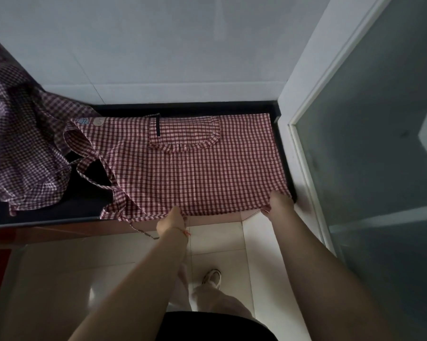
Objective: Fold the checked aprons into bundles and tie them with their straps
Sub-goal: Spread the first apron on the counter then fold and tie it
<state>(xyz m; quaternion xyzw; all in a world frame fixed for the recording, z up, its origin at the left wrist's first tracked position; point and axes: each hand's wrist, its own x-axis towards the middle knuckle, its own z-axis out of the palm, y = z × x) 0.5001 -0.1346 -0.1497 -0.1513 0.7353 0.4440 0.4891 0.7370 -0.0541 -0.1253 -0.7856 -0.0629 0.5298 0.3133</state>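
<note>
Both hands grasping the near hem of the red checked apron [195, 168]: left hand [171, 221] pinching mid-hem, right hand [278, 201] gripping the near right corner, fingers apparently curled under the cloth, partly hidden. Apron spread flat on the dark surface [84, 203], pocket [185, 134] at far side, straps [91, 158] looped at left. Second checked apron [23, 148] crumpled at far left on same surface. Glass door [379, 119] at right.
</note>
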